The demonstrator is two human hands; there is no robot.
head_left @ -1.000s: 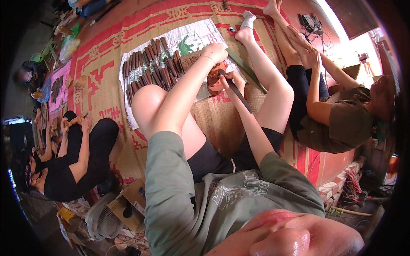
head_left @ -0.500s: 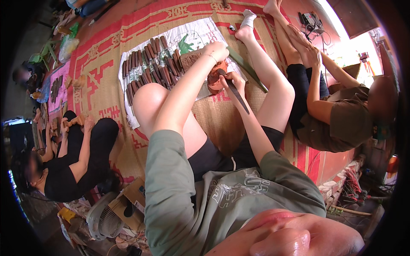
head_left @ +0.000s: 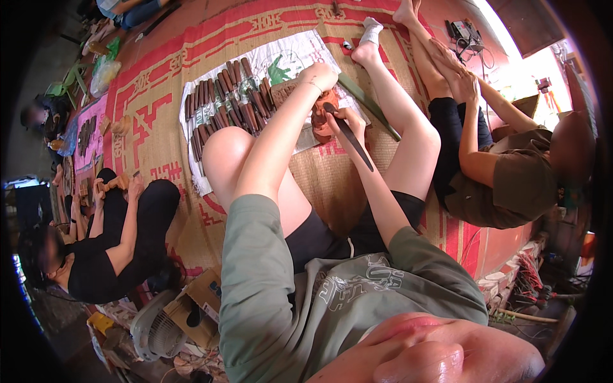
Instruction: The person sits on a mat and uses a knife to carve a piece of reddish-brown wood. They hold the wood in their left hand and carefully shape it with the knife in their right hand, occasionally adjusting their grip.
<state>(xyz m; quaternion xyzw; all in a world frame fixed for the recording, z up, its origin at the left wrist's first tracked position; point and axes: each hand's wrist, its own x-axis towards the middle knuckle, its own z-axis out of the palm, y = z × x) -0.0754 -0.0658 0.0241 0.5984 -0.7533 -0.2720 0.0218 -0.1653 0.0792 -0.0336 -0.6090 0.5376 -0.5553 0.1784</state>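
Observation:
A reddish wood carving (head_left: 321, 129) lies on the white cloth between my bent legs. My left hand (head_left: 322, 76) is closed at the carving's far end, with its fingertips hidden from view. Beside the carving's right edge, my right hand (head_left: 350, 122) grips a dark, tapered, file-like tool (head_left: 355, 145). The rounded end of this tool rests at the carving, while its narrow end points back along my right forearm. Next to my left wrist sits a brown carved wooden block (head_left: 283, 93), partly covered by my arm.
Several dark-handled tools (head_left: 220, 96) lie in rows on the white cloth (head_left: 300, 43). A green strip (head_left: 365, 101) runs beside my right leg. People sit on both sides; the left one holds a wooden piece (head_left: 117, 183). A fan (head_left: 159, 329) and a cardboard box (head_left: 195, 313) stand at lower left.
The tool's rounded end has shifted slightly to the left over the carving. My hands keep their grips. The person at left has turned the wooden piece slightly.

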